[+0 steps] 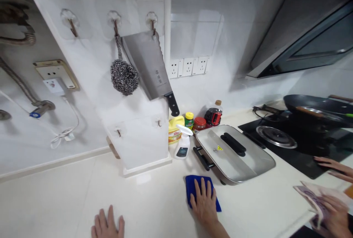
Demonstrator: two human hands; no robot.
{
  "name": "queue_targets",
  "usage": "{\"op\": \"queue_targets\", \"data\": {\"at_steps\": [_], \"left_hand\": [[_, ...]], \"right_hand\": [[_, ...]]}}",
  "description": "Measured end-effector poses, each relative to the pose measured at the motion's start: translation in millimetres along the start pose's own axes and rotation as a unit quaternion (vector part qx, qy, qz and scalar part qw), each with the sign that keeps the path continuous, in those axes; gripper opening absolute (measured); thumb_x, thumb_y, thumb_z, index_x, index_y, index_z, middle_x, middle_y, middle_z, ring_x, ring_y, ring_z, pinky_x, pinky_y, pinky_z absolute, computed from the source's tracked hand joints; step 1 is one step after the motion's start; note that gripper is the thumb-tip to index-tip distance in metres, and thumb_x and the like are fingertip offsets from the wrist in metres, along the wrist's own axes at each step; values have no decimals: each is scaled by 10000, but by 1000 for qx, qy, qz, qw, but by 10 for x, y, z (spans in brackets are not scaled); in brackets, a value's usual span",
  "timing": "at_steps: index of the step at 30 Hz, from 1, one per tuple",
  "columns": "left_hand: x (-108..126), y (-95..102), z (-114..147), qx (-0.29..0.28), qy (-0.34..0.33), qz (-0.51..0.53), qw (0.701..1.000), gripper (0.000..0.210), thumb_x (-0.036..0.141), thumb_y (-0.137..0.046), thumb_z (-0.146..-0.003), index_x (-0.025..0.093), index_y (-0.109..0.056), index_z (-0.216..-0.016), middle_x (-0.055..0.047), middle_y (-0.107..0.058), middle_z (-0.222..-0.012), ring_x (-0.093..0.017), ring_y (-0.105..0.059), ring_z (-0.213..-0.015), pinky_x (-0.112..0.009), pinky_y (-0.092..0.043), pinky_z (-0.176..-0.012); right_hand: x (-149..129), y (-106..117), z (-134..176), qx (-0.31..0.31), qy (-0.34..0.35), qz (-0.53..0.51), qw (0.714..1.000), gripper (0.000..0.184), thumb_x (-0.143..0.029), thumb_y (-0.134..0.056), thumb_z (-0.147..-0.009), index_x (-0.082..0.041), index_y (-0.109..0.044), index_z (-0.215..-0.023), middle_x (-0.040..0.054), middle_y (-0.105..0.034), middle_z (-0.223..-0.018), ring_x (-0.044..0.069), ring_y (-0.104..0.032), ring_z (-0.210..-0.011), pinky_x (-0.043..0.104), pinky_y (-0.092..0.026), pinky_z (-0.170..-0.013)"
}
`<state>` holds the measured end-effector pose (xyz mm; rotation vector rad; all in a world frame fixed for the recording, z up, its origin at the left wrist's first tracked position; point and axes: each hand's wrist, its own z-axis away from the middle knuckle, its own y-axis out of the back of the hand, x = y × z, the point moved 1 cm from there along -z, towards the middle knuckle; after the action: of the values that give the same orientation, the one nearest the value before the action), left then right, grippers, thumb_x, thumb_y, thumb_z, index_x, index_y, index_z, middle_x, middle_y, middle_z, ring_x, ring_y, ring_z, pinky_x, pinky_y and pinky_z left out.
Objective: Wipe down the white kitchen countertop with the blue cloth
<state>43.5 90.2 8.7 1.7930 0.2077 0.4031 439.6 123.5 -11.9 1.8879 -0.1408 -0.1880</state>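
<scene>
I have my right hand [204,200] spread flat, fingers open, pressing on the blue cloth [193,188]; it grips nothing, just pins the cloth to the white tabletop [154,208]. The cloth lies just in front of the lidded electric pan [234,153], near its black side handle [202,159]. My left hand [107,225] rests palm down and open on the bare tabletop well to the left, holding nothing.

A white spray bottle [182,146] stands just behind and to the left of the cloth, with a yellow bottle [174,129] and some jars [199,123] behind it against the wall. At the right edge another person's hands [331,194] are at work beside the black hob [300,150], one of them on a patterned cloth [313,195].

As I judge it, the risk lies in a push forward: the cloth could catch the pan's handle or nudge the spray bottle over, since both sit close. A sweep to the right could run into the other person's hands. The cleaver [150,69] hangs from a hook on the wall above, well clear of me unless I reach up
</scene>
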Motion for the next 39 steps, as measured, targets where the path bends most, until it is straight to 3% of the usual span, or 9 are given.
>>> {"op": "queue_targets", "data": {"at_steps": [7,15,18,25,32,35,39], "left_hand": [[5,-15,14,9,-2,-10,1000,623,444,-293,-917,132,-380,-1449,-217,-263,-1566,-339,-69,-1489,-553,-161,-1180],[-3,-12,25,-2,-4,-3,1000,634,446,-344,-906,132,-371,-1455,-203,-233,-1585,-335,-59,-1491,-552,-148,-1187],[-5,-9,35,8,-4,-3,1000,626,443,-333,-912,129,-377,-1452,-208,-244,-1579,-334,-52,-1492,-551,-151,-1188],[2,-28,53,39,-11,6,999,578,377,-371,-908,99,-445,-1409,-220,-278,-1562,-339,-59,-1490,-559,-145,-1187],[-39,-26,71,28,-12,21,999,575,368,-402,-900,116,-440,-1416,-205,-269,-1574,-346,-75,-1486,-571,-167,-1183],[-61,-40,70,24,-10,23,999,577,368,-399,-896,119,-445,-1414,-203,-271,-1574,-345,-79,-1486,-577,-164,-1182],[-72,-48,57,26,-3,20,999,582,380,-390,-897,112,-449,-1410,-215,-274,-1569,-345,-65,-1488,-565,-160,-1184]], "right_hand": [[-615,-12,-304,-55,-43,20,997,669,-374,-343,-899,-66,-243,-1484,273,-180,-1558,502,-143,-1421,734,-89,-1084],[-1281,-58,-428,-123,80,-58,988,760,-543,-399,-879,-172,-191,-1509,169,-103,-1602,450,-41,-1454,690,11,-1129],[-1474,15,-350,-155,111,-69,979,773,-548,-403,-882,-171,-161,-1512,164,-77,-1604,446,-26,-1456,692,44,-1128],[-2121,193,29,-166,204,-114,958,758,-560,-363,-898,-170,-153,-1513,201,-81,-1592,460,-45,-1447,713,22,-1120],[-2883,226,16,-206,233,-109,944,773,-533,-370,-892,-111,-163,-1505,237,-106,-1579,493,-100,-1429,765,25,-1075],[-3022,248,-34,-208,250,-104,940,772,-528,-365,-892,-107,-163,-1506,238,-116,-1578,494,-124,-1424,776,-35,-1069],[-2968,312,-82,-207,267,-116,934,754,-548,-315,-915,-131,-124,-1514,219,-99,-1585,469,-129,-1434,755,-131,-1073]]}}
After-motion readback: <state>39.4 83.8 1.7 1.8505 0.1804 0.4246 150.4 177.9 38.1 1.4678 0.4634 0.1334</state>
